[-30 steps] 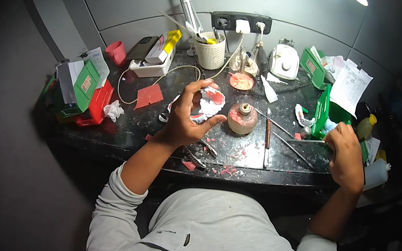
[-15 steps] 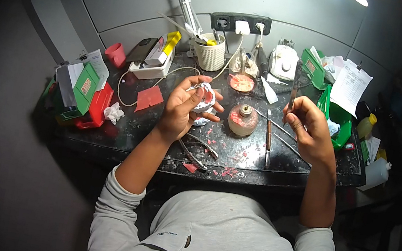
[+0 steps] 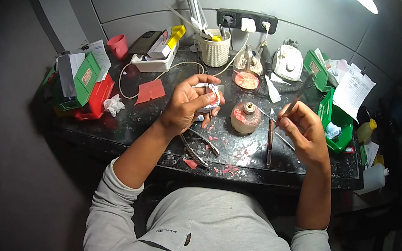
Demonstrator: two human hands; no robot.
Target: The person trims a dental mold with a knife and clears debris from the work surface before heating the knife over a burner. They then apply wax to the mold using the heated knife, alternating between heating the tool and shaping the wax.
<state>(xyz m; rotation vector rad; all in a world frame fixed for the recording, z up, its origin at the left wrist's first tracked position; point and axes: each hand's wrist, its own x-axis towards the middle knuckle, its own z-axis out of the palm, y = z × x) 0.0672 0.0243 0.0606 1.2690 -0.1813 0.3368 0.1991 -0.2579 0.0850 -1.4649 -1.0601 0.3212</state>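
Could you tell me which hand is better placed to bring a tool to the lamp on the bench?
Probably the right hand: it holds the thin tool, close beside the lamp. The left hand is full with the dental cast.

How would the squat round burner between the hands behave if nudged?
The burner sits upright on a broad base, so it would probably slide rather than tip. Pink smears on its body suggest a slightly greasy grip. It looks like glass, so likely fragile.
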